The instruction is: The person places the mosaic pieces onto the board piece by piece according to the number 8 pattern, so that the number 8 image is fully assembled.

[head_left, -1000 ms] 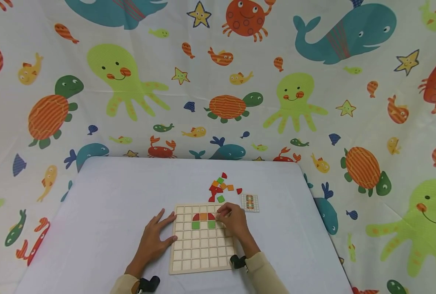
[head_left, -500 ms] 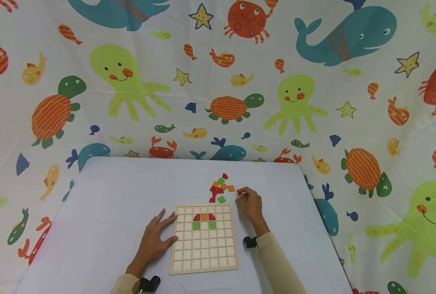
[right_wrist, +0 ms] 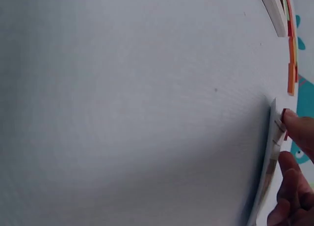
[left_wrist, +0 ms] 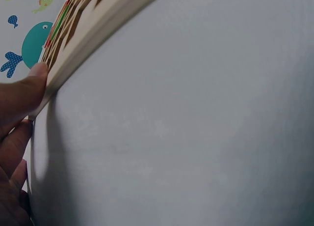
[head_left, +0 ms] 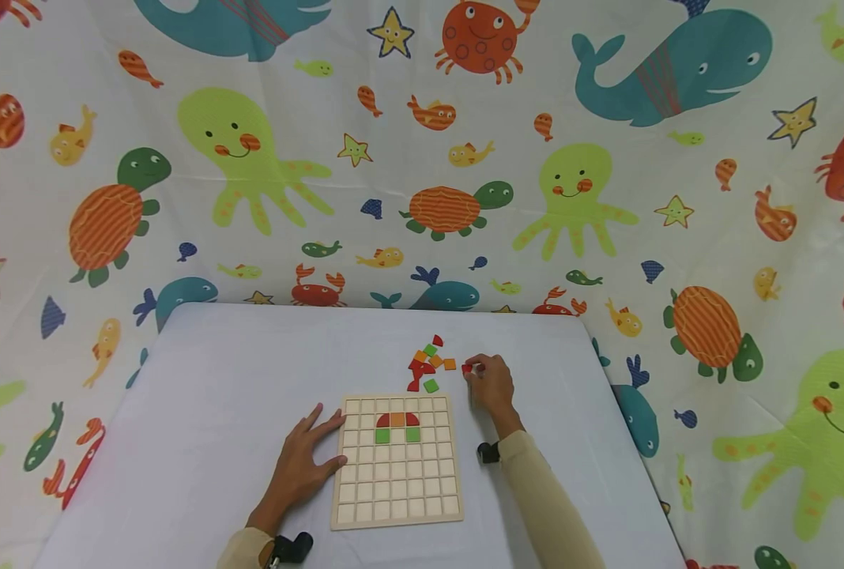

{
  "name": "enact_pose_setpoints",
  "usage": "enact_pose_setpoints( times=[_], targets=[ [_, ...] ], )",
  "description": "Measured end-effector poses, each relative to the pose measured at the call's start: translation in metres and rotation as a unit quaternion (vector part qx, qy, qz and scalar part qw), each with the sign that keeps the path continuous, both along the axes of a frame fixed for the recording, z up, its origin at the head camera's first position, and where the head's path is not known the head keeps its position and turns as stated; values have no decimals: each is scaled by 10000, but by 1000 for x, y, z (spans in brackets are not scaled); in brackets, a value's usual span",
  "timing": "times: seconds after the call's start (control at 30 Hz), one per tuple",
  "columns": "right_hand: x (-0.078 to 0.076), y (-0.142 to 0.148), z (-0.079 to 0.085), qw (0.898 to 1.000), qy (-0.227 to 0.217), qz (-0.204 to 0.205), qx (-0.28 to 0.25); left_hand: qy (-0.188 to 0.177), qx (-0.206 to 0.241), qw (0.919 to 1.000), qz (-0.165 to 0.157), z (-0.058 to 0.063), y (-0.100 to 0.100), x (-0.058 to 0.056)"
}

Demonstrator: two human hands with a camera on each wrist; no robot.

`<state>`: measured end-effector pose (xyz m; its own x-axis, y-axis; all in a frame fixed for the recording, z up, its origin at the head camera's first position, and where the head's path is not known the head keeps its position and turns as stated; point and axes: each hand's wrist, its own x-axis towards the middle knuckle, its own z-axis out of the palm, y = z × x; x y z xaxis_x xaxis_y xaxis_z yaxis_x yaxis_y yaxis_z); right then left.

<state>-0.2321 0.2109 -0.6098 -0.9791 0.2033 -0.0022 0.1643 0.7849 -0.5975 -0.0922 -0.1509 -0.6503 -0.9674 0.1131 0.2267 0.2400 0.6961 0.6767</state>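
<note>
My left hand (head_left: 299,462) rests at the left edge of a wooden grid board (head_left: 397,515), thumb and fingers spread. The left wrist view has the thumb (left_wrist: 37,86) against the board's side. On the grid, two red rounded tiles flank an orange square tile (head_left: 397,420), with a green square tile (head_left: 382,435) and another green one below the red ones. Right of the loose tiles, my right hand (head_left: 493,387) pinches a red rounded tile (head_left: 467,368) between thumb and finger. A pattern card (right_wrist: 269,169) lies under this hand, hidden from the head view.
Several loose red, orange and green tiles (head_left: 422,366) lie scattered beyond the board's far edge. A lone green tile (head_left: 431,386) is close to that edge. The white table (head_left: 237,371) ends at a hanging cloth (head_left: 365,269) printed with sea animals.
My right hand has left the board's upper right, moved right and away, and taken hold of the red tile beside the loose pile. My left hand stays at the board's edge.
</note>
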Motion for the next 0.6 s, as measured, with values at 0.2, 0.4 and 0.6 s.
enact_pose_setpoints(
  times=[0.2, 0.4, 0.6],
  targets=[
    [-3, 0, 4, 9999, -77, 80, -12, -48, 23, 10000, 4, 1, 0, 0],
    [3, -6, 5, 9995, -49, 3, -319, -71, 36, 10000, 10, 1, 1, 0],
    [23, -22, 1, 9974, 369, 284, -543, 35, 14, 10000, 61, -1, 1, 0]
  ],
)
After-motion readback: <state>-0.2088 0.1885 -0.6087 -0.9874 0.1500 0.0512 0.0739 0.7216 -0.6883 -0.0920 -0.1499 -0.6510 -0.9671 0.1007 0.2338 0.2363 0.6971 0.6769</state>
